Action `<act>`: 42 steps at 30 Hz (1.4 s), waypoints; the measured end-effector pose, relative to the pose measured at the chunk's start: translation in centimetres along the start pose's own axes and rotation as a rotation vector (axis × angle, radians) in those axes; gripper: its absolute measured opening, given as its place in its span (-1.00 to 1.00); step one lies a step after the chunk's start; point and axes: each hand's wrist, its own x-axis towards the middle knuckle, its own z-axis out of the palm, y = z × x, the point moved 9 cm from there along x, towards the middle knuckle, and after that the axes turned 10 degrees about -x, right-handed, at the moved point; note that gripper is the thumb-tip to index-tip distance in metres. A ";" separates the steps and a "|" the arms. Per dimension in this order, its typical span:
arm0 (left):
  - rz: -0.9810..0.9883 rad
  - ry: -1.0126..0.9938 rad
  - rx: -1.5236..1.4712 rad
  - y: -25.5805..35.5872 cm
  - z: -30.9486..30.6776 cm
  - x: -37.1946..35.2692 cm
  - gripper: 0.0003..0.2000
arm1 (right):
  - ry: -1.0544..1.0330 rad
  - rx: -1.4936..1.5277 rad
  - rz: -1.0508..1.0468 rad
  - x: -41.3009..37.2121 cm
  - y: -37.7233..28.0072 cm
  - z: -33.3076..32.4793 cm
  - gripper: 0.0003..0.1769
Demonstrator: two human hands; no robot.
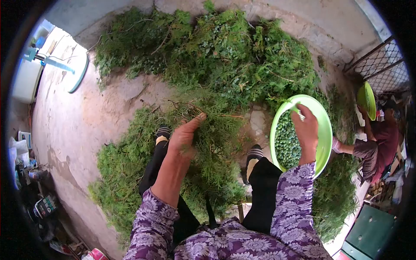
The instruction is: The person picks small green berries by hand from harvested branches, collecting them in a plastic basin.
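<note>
My left hand (184, 138) is closed round the stems of a leafy evergreen branch (212, 141), whose feathery green sprays hang down between my legs. My right hand (307, 132) is over a light green plastic basin (324, 143), its fingers bent and spread apart, with nothing visible in them. Many small round green cones or berries (287, 145) lie in the basin. Part of them is hidden beneath my right hand and forearm.
Cut evergreen branches (242, 60) are heaped along the wall, with another pile (119, 164) by my left leg. At the right, a person in a dark red top (385, 141) sits near another green basin (367, 102). A dark green box (368, 227) stands at lower right.
</note>
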 end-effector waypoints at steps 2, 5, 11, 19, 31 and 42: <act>-0.014 0.059 0.035 -0.2 -0.1 0.0 -0.76 | -0.183 0.194 -0.055 -0.7 -2.9 2.2 -0.61; -0.047 0.089 0.042 -1.0 -0.2 0.4 -0.72 | -0.405 0.470 -0.104 -3.0 -8.6 3.9 -0.61; -0.075 -0.064 0.014 -2.5 0.7 1.0 -0.70 | -0.194 0.307 -0.643 -7.1 -15.8 4.3 -0.69; -0.215 -0.100 0.089 -3.1 0.9 0.3 -0.67 | -0.566 0.492 -0.442 -6.3 -14.0 6.3 -0.75; -0.046 0.074 0.224 -1.5 0.9 -1.0 -0.72 | -0.659 0.683 -0.227 -5.8 -12.8 7.3 -0.64; 0.669 -0.550 1.075 -3.3 4.4 -2.7 -0.56 | -0.718 0.410 -0.245 -7.4 -14.6 8.8 -0.48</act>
